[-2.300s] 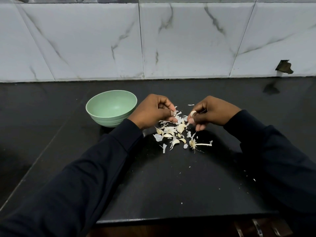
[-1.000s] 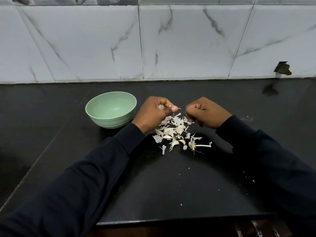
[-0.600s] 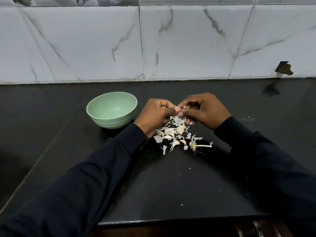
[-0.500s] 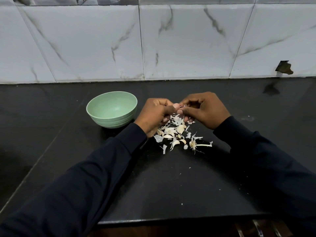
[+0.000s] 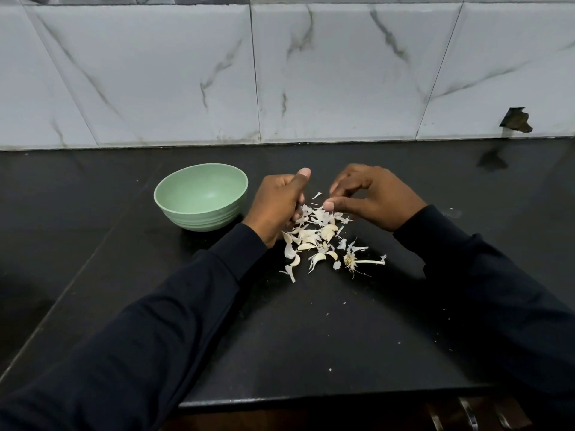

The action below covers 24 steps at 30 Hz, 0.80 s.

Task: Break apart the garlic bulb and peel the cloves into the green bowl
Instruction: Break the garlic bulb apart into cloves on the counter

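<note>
the left hand (image 5: pixel 278 206) and the right hand (image 5: pixel 378 199) are over the far edge of the garlic pile (image 5: pixel 314 239) on the black counter (image 5: pixel 311 337). half a second earlier their fingertips met above the pile; now the hands are apart, with a clear gap between them.

left hand: thumb raised and straight, the other fingers curled under toward the pile. what they enclose is hidden, so the grip cannot be told.

right hand: thumb and forefinger are parted in a loose ring and nothing shows between them; earlier they were pinched together against the left hand. a small skin flake (image 5: pixel 316 195) shows in the gap between the hands, beyond the pile.

the pile, loose cloves mixed with papery skins, lies in the same place, just right of the green bowl (image 5: pixel 202 219) and not touching it. the root stub (image 5: pixel 351 261) with its stalk lies at the near right edge of the pile. the bowl stands upright and has not moved.
</note>
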### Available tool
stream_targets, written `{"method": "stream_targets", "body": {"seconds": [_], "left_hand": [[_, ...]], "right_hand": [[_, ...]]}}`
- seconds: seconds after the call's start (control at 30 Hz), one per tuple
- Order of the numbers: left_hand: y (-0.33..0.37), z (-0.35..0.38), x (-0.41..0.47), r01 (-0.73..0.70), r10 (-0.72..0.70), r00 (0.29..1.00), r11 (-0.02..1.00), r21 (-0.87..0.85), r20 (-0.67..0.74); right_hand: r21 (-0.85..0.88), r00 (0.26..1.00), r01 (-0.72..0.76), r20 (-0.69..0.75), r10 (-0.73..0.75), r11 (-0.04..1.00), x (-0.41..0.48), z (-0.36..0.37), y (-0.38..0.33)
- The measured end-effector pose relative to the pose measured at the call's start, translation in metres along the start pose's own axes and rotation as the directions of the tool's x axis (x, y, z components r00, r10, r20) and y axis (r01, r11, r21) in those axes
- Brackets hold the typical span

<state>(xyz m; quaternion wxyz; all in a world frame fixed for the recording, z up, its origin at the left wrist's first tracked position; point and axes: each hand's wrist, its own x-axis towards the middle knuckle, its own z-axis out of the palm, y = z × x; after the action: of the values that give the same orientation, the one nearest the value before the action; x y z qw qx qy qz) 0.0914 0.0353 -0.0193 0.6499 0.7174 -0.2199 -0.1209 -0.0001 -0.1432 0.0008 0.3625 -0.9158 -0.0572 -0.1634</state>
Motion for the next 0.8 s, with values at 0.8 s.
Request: {"method": "stream_targets", "body": {"seconds": [0.8], "left_hand": [[-0.011,-0.005,0.014,-0.027,0.028,1.000,0.998,-0.049,0.010]], "right_hand": [[-0.165,0.892,0.254,0.420,-0.165,0.953,-0.006,0.040,-0.048]]}}
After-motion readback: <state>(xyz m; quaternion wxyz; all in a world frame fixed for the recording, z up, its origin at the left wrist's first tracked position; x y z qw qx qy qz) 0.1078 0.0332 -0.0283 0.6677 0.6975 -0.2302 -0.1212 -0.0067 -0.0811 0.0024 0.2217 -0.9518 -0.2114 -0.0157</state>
